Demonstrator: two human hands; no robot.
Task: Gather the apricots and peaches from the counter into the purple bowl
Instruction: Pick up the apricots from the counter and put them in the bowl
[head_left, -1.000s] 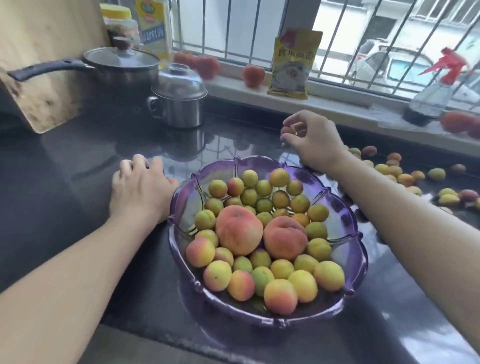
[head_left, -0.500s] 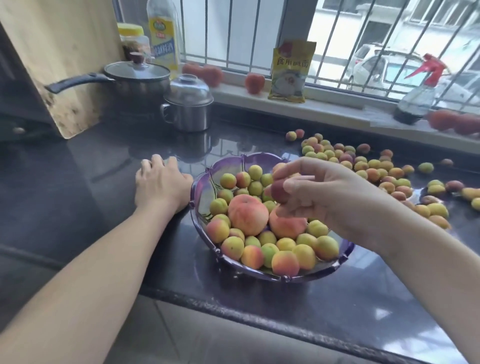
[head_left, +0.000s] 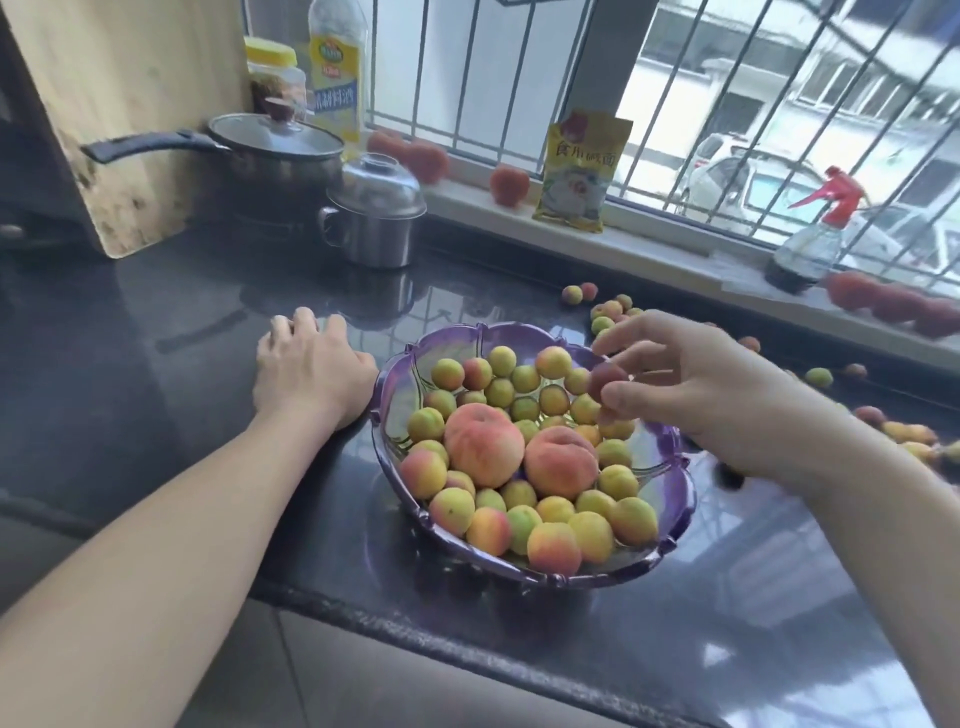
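Note:
The purple bowl (head_left: 670, 499) stands on the dark counter, holding two big peaches (head_left: 483, 444) and several small apricots (head_left: 631, 519). My right hand (head_left: 691, 395) hovers over the bowl's far right rim and pinches a small reddish apricot (head_left: 605, 378) between thumb and fingers. My left hand (head_left: 309, 366) lies flat on the counter, touching the bowl's left side. More loose apricots (head_left: 605, 310) lie on the counter behind and to the right of the bowl, partly hidden by my right arm.
A lidded saucepan (head_left: 270, 150) and a steel pot (head_left: 374, 213) stand at the back left beside a wooden board (head_left: 119, 114). On the windowsill are red fruits (head_left: 509, 183), a yellow packet (head_left: 582, 171) and a spray bottle (head_left: 808, 239). The counter's front edge (head_left: 467, 644) runs just below the bowl.
My right hand picked an apricot from the counter behind the bowl and brought it over the bowl; now it sits slightly farther right over the rim. My left hand stayed beside the bowl.

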